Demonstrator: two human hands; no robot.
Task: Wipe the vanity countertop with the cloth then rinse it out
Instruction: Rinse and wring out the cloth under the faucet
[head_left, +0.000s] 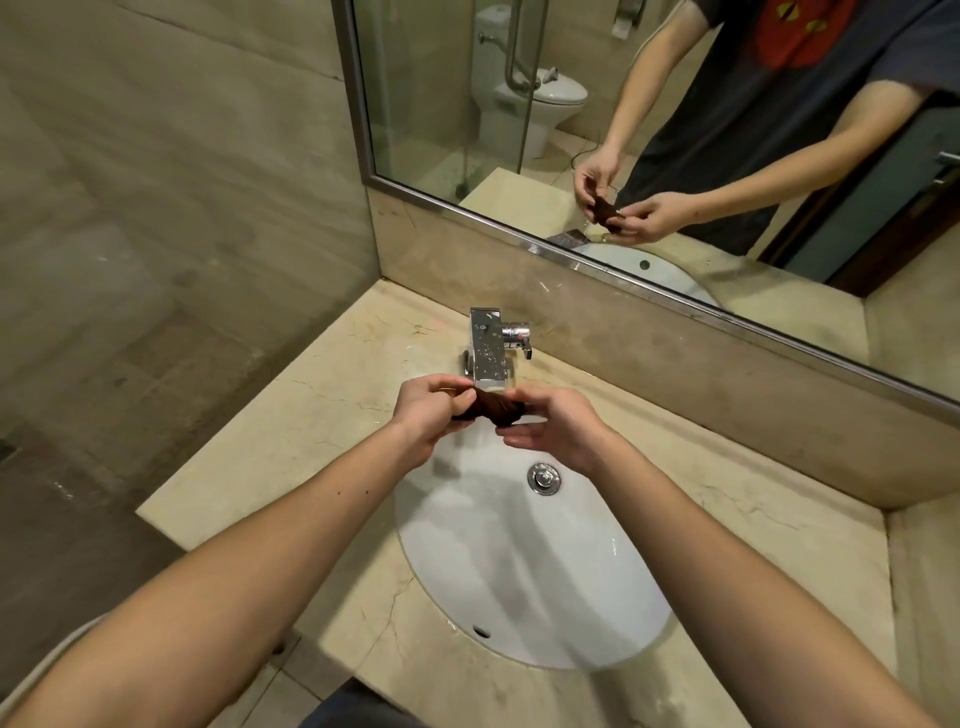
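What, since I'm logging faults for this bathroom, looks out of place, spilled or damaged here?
Nothing stands out. The faucet carries only water droplets. The cloth is held over the basin. Dark lines in the countertop may be veining or cracks; I cannot tell.

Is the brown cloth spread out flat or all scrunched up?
Scrunched up. The cloth is a small twisted bundle, held between the left hand and the right hand below the faucet.
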